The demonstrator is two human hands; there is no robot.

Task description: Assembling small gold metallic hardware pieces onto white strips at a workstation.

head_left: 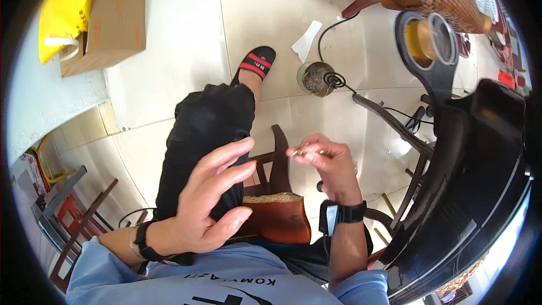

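Observation:
My left hand (pixel 210 195) hangs in front of my body over the dark-trousered leg (pixel 206 124). Its thumb and fingers are spread, with nothing between them. To the right, my right hand (pixel 333 169) is raised with thumb and fingertips pinched together. Between them sits a small, thin gold-coloured piece (pixel 302 152), too small for me to tell its kind. A gap of air separates the two hands. Below them shows a brown seat (pixel 279 220) with a worn, frayed edge.
A glossy black table (pixel 463 192) curves along my right, with a tape roll (pixel 443 36) near its far end. On the tiled floor are a glass jar (pixel 316 79), a black cable and a paper scrap (pixel 306 41). A cardboard box (pixel 121 22) with a yellow bag stands far left.

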